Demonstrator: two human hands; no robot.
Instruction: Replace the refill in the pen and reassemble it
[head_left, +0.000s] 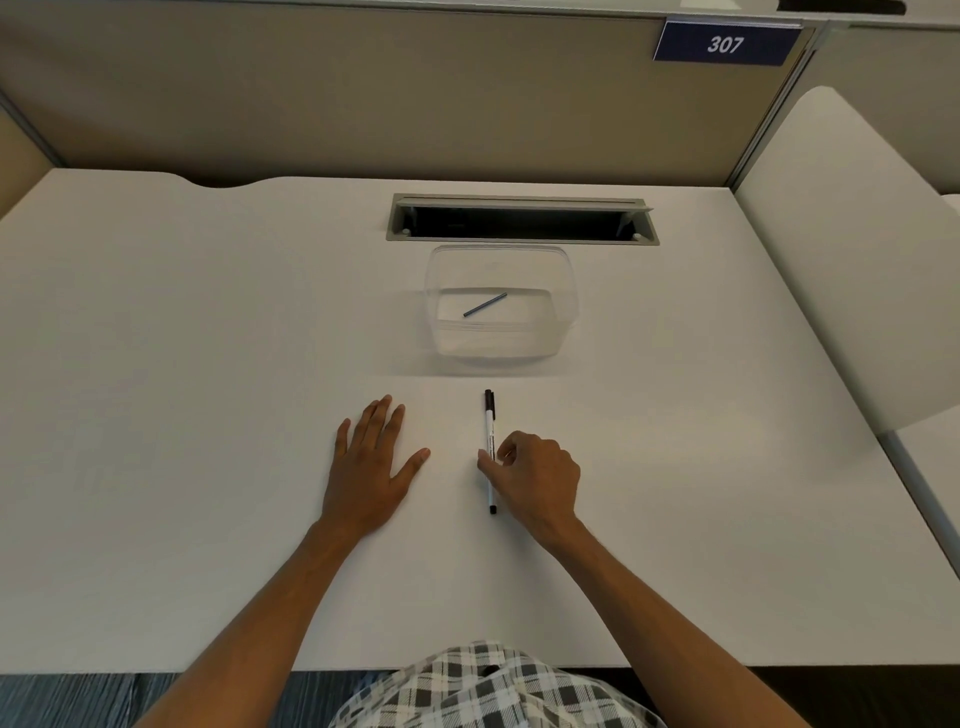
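The pen (490, 447) is lying on the white desk (182, 338) in the head view, running straight away from the person, its black cap end pointing at the clear plastic container (563, 291) just beyond it. The right hand (535, 480) is resting against the pen's right side, thumb and forefinger curling in around the barrel at its nearer half; whether they are actually pinching it or only touching it is not clear, and the other fingers are folding loosely under the palm. The pen itself is sitting flat on the desk, not lifted.

The container is standing open-topped just past the pen, and a thin dark refill (485, 304) is lying slantwise on its floor, alone in there. Nothing is lying between the pen and the container.

The left hand (371, 462) is lying flat to the left of the pen, palm down, fingers spread and holding nothing, apart from the pen.

Beyond the container, a grey cable slot (522, 240) is sitting open in the desk, touching or nearly touching the container's far edge. Further past the pen, a beige partition (363, 93) is closing off the desk, carrying a blue plate (726, 43) reading 307 off to the right.
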